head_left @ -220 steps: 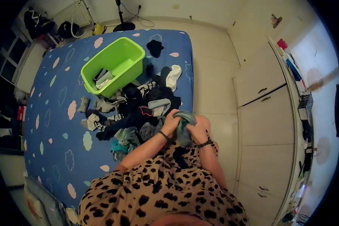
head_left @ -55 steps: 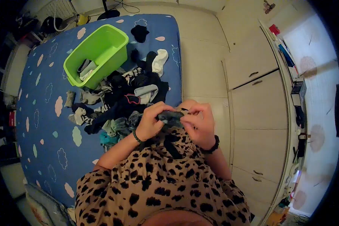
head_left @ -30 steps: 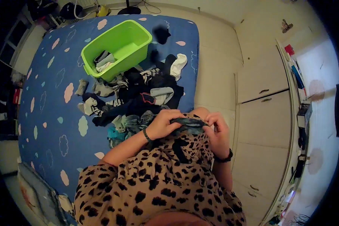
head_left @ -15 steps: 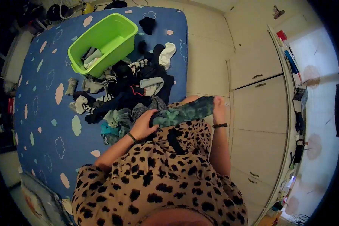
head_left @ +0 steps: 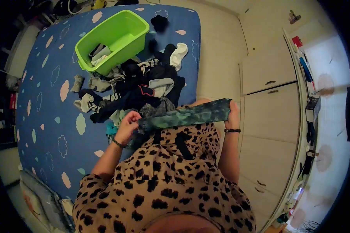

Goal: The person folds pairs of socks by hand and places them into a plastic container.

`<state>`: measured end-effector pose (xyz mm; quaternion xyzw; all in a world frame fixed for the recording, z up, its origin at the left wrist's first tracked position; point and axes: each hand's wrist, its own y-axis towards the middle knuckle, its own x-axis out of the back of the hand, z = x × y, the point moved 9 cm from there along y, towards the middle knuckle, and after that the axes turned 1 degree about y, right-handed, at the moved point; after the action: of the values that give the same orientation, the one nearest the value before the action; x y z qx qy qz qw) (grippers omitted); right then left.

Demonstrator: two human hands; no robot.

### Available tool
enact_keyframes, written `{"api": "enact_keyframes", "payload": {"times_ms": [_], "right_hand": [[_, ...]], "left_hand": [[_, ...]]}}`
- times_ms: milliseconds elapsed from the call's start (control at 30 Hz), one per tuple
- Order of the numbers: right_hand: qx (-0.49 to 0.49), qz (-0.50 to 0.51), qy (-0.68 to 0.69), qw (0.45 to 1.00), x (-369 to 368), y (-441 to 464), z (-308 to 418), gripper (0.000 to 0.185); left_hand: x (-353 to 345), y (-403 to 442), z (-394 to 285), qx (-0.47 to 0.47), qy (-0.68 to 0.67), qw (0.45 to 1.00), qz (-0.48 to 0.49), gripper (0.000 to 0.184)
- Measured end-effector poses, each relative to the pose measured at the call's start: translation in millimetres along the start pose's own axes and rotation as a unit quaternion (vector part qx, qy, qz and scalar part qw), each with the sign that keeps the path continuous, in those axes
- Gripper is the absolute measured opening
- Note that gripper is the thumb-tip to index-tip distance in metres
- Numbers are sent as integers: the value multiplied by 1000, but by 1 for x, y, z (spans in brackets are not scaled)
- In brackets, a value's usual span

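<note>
A long green tie-dye sock [head_left: 186,115] is stretched nearly level across my lap. My left hand [head_left: 127,127] pinches its dark end at the left, beside the pile. At the other end my right hand [head_left: 233,115] grips the sock, its fingers partly behind the fabric. Just beyond the sock, a heap of loose socks [head_left: 124,87] lies on the bed, mostly dark with some grey and striped ones. A white sock [head_left: 178,55] rests at the heap's far right, and a teal piece [head_left: 111,129] shows near my left wrist.
A green plastic tub [head_left: 112,42] stands on the bed behind the heap, with a few folded socks [head_left: 99,53] inside. The blue cloud-print bedsheet [head_left: 46,116] spreads to the left. White cabinets [head_left: 270,112] line the right side, across a strip of floor. A black sock [head_left: 159,23] lies near the tub.
My left hand has moved left along the sock to its dark end. The sock now spans a longer stretch between my hands and looks straighter. The view has shifted slightly.
</note>
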<state>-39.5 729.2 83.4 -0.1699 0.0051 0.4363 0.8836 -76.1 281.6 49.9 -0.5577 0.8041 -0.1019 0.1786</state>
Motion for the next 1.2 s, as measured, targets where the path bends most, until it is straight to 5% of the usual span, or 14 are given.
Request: {"api": "enact_keyframes", "payload": {"times_ms": [67,167,200,233,267,333,467,667,767,833,867,967,1100,1200], "right_hand": [[3,27,8,1000,2,3,2,31],[-8,-13,-29,999,27,19,-30,31],[56,-20,-288,956,43,31,-44,29],[117,-25,-526,842,31,28,-39,28],[118,-21,-525,843,28,25,-43,28],[390,-59,-605,692,-57,-46,22,33],[327,237,-476,781,-150,-93,-8,42],[380,351,-416,748,-208,-140,-27,40],[303,436,-381,757,-228,-144,-37,35],[95,479,-281,826,-240,-147,-55,28],[94,482,-279,825,-243,-149,-58,28],[-126,511,-139,839,-242,-155,-96,28],[-247,527,-38,812,-235,-164,-99,27],[-223,558,-74,796,-234,-170,-102,21]], "left_hand": [[10,3,-15,-15,-137,990,-14,16],[17,14,11,47,-156,985,53,16],[11,12,23,107,-171,975,90,20],[2,12,24,111,-176,968,141,27],[3,12,26,110,-176,969,137,27],[-6,5,21,74,-123,977,157,20],[3,10,20,-43,95,983,148,14],[-5,2,-26,-145,179,971,68,9],[-10,0,-42,-142,93,984,51,9],[-13,4,-38,-115,25,992,45,8],[-15,7,-34,-118,2,992,53,8],[-17,6,-23,-85,-58,993,52,8],[-21,-1,11,-2,-171,985,28,12],[-31,-5,21,20,-208,978,2,13]]}}
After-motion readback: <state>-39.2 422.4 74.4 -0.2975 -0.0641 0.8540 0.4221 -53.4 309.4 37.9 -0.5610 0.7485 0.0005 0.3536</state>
